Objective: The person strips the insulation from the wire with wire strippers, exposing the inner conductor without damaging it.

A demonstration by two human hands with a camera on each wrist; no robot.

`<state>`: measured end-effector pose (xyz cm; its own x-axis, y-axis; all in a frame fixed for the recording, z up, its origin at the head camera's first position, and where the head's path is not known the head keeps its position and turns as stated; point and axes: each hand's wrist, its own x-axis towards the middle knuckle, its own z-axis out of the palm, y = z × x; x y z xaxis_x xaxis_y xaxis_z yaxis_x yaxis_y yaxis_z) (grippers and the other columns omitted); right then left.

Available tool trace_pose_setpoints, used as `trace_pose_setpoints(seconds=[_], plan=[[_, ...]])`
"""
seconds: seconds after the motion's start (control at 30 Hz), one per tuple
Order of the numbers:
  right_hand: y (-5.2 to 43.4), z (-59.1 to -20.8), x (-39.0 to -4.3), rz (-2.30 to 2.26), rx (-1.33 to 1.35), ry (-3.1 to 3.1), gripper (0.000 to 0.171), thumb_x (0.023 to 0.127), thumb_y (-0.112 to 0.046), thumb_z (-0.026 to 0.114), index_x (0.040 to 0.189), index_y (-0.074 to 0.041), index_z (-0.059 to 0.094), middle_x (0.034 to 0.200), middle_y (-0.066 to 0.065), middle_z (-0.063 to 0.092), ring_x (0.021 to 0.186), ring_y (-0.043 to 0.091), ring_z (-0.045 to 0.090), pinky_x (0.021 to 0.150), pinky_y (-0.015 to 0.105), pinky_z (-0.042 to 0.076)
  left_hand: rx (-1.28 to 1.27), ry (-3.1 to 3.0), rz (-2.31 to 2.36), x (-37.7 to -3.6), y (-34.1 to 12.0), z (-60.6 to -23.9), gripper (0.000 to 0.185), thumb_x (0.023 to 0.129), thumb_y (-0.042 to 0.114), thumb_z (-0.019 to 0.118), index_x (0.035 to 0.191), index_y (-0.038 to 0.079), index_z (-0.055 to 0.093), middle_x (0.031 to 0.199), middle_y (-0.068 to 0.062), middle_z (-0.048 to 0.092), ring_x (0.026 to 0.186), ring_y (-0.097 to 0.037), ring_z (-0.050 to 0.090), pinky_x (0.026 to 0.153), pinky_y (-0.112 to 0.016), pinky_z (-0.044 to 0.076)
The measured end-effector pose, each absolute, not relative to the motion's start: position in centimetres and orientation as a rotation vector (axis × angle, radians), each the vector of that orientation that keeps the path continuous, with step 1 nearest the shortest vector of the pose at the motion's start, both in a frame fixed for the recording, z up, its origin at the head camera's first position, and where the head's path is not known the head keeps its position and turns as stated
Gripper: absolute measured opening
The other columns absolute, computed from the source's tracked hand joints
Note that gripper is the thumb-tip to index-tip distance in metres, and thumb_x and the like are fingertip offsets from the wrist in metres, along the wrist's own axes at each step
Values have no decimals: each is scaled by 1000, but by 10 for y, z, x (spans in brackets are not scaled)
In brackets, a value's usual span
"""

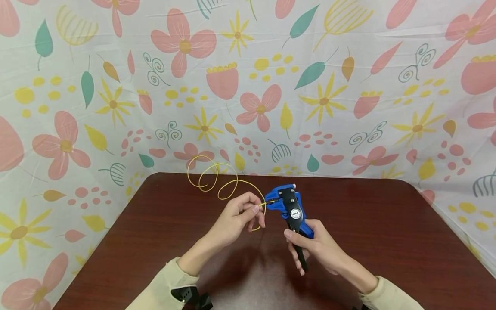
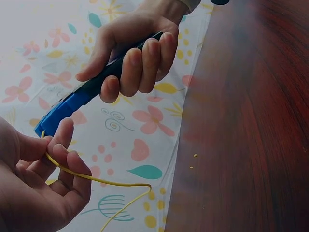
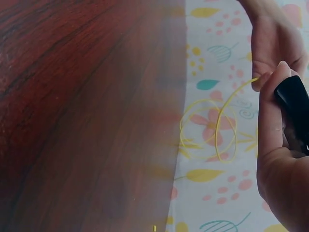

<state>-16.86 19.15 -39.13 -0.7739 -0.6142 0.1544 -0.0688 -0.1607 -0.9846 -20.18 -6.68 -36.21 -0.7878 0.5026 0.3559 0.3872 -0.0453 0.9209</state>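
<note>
My left hand (image 1: pixel 238 217) pinches a thin yellow wire (image 1: pixel 248 183) between thumb and index finger, close to the wire's end. That end sits at the mouth of a blue and black wire stripper (image 1: pixel 287 204). My right hand (image 1: pixel 315 247) grips the stripper by its handles, fingers wrapped round them and thumb across the front. In the left wrist view the wire (image 2: pixel 120 183) runs back past the left fingers and bends down. The stripper's blue head (image 2: pixel 60 113) faces the left fingertips. Only a black handle (image 3: pixel 294 104) of it shows in the right wrist view.
Loose loops of the wire (image 3: pixel 219 121) trail away behind the left hand. Small yellow bits (image 2: pixel 195 155) lie on the dark red-brown table (image 1: pixel 387 232). A flower-patterned cloth (image 1: pixel 248 86) hangs along the table's back edge and left side.
</note>
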Motion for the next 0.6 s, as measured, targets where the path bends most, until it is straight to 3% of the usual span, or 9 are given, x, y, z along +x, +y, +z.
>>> trace_pose_setpoints(seconds=[0.2, 0.43, 0.6], plan=[[191, -392, -169, -2002, -788, 1704, 20, 112, -8, 47, 106, 10, 53, 74, 44, 47, 55, 21, 67, 49, 76, 43, 994, 2122, 1971, -201, -67, -362, 12, 111, 2, 47, 107, -7, 54, 82, -21, 71, 60, -23, 51, 59, -26, 47], [190, -392, -169, -2006, -790, 1683, 21, 112, -7, 47, 107, 11, 56, 77, 19, 64, 60, 23, 70, 53, 70, 50, 989, 2124, 1969, -201, -68, -362, 11, 110, 2, 47, 107, -4, 55, 82, -20, 72, 59, -23, 51, 59, -27, 47], [190, -392, -169, -2002, -801, 1672, 22, 112, -7, 46, 108, 12, 57, 78, 17, 65, 60, 23, 70, 54, 69, 52, 989, 2122, 1971, -202, -67, -362, 10, 110, 2, 47, 106, -2, 56, 82, -20, 71, 59, -24, 52, 59, -26, 47]])
